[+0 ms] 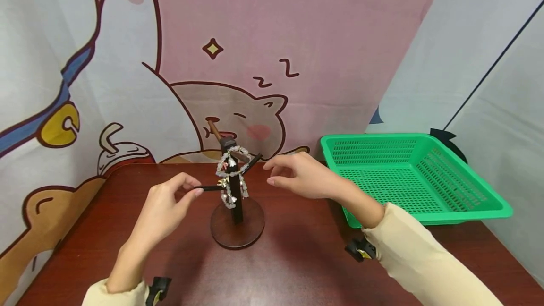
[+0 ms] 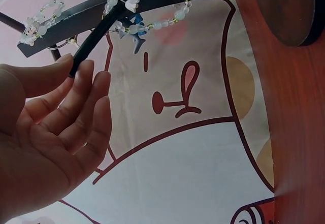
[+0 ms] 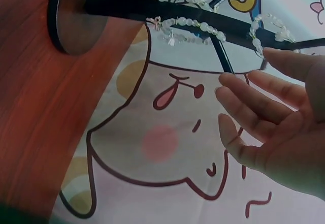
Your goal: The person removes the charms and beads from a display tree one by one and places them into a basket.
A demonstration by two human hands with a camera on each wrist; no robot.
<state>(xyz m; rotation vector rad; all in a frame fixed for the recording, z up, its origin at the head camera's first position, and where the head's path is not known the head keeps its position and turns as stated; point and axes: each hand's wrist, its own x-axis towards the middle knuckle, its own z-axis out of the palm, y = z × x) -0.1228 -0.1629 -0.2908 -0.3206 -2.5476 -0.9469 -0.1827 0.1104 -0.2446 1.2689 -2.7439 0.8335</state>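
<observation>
Toward the surface's (image 1: pixel 297 249) back edge, open room separates the bracelet stand (image 1: pixel 237 208), hung with milky beaded bracelets (image 3: pixel 204 27), from the green basket (image 1: pixel 450 188); left hand (image 1: pixel 163 207) pinches one peg (image 1: pixel 210 188) (right hand (image 1: pixel 301 176), fingers parted, beside another).

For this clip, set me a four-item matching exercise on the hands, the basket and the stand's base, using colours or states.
1. left hand
2. right hand
3. basket
4. base

A. green
B. fingers gripping nothing
C. round and brown
D. pinching a black peg

Pairs: 1-D, 2-B, 3-A, 4-C
</observation>
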